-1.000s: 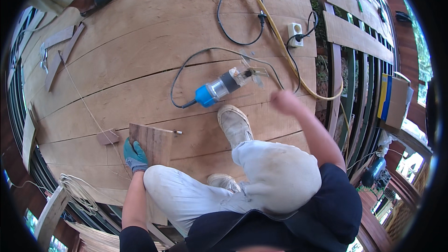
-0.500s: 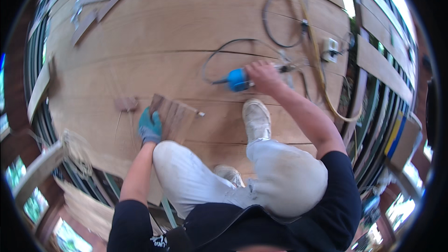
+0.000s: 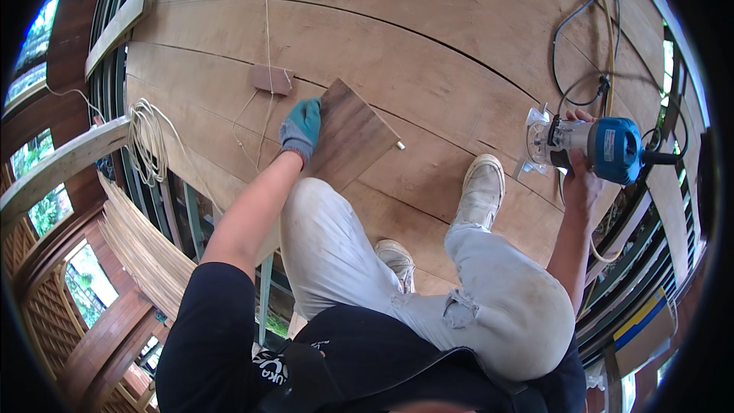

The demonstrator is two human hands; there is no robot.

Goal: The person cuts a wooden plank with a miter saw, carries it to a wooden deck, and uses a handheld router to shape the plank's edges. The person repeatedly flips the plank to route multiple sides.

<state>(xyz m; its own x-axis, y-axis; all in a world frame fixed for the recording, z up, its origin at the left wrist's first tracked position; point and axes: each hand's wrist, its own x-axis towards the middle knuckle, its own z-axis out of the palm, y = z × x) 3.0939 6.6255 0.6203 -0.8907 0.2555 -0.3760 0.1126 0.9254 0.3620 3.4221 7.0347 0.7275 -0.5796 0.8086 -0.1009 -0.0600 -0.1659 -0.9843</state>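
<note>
My left hand (image 3: 300, 128), in a teal and grey work glove, grips the upper left edge of a square dark-brown wooden board (image 3: 353, 138). The board lies tilted beside my knee, with a small white piece (image 3: 401, 145) at its right corner. My bare right hand (image 3: 582, 177) is wrapped round a trim router (image 3: 616, 151) at the right. Its blue motor end and cord point right, while its clear base faces left, toward the board but well apart from it. Some of the right fingers are hidden behind the router.
A reddish-brown block (image 3: 271, 79) with string round it lies beyond my left hand. Black and yellow cords (image 3: 609, 38) run across the plywood floor (image 3: 459, 53) at the far right. Coiled rope (image 3: 147, 141) hangs on a beam at the left. My shoes (image 3: 484, 187) stand between board and router.
My right hand has brought the router round, so its motor end now points right instead of left. The view has shifted too. My left hand still holds the board.
</note>
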